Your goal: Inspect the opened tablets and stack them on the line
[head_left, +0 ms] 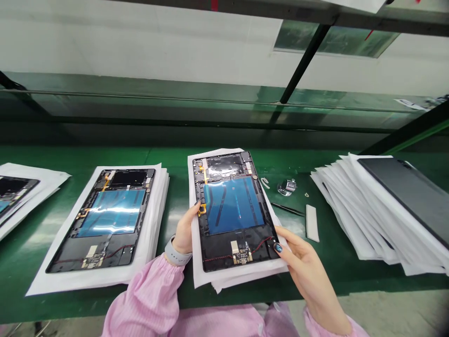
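Observation:
An opened tablet (233, 206) with a blue battery area, orange flex cables and a small circuit board is between my hands, tilted slightly over a stack of white paper sheets (205, 280). My left hand (185, 230) grips its left edge, thumb on the frame near an orange cable. At the lower right corner, my right hand (298, 257) pinches the tablet, thumb on top and fingers underneath. To the left, a second opened tablet (108, 213) of the same kind lies on another stack of white sheets (154, 224).
Right of the held tablet lie black tweezers (287, 209), a white block (312, 223) and a small shiny metal object (287, 187). A tall paper stack (365, 220) with a dark panel (410, 192) stands far right. Another opened tablet (16, 192) shows at the left edge.

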A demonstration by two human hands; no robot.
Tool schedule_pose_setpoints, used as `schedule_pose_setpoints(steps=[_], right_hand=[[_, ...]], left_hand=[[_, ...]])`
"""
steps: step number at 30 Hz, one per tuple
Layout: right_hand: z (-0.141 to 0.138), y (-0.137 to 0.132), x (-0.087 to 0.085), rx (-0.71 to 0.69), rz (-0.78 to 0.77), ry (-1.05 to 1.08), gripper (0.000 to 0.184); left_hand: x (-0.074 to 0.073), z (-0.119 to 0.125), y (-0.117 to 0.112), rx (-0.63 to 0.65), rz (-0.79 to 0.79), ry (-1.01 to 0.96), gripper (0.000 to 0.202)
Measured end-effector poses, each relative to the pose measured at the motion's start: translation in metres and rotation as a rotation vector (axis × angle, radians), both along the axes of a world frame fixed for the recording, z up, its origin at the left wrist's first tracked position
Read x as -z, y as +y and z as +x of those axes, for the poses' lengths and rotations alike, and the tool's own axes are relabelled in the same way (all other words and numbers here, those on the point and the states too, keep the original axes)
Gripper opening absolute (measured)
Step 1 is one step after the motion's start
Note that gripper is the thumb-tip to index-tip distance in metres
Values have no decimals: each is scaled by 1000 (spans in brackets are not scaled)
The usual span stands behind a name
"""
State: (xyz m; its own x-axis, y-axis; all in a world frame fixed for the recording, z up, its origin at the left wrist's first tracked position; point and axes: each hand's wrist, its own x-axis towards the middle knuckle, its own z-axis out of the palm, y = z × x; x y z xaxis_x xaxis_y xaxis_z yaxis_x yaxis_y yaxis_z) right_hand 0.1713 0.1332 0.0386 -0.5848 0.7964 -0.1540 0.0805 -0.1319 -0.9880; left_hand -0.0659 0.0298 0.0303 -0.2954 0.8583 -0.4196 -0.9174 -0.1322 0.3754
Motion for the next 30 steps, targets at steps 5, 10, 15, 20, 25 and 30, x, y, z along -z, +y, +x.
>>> schedule_pose_setpoints(steps=[5, 10, 15, 20, 25, 30], right_hand=[[3, 1, 1, 56, -17, -24, 41], [3, 2, -3, 19, 30, -6, 42], [-6, 16, -7, -37, -60, 54, 61], [-33, 42, -11, -93, -258, 151, 51], [-57, 60, -23, -276, -304, 185, 34], [-59, 68, -18, -252, -253, 210, 28]], left_hand=[[2, 0, -1, 30, 12, -17, 36], [2, -1, -1, 37, -17, -10, 28], [1, -1, 0, 61, 14, -14, 27], [-1, 1, -2, 64, 43, -5, 28], [-5, 1, 0, 68, 86, 24, 21], [-5, 1, 6, 86, 103, 83, 24]])
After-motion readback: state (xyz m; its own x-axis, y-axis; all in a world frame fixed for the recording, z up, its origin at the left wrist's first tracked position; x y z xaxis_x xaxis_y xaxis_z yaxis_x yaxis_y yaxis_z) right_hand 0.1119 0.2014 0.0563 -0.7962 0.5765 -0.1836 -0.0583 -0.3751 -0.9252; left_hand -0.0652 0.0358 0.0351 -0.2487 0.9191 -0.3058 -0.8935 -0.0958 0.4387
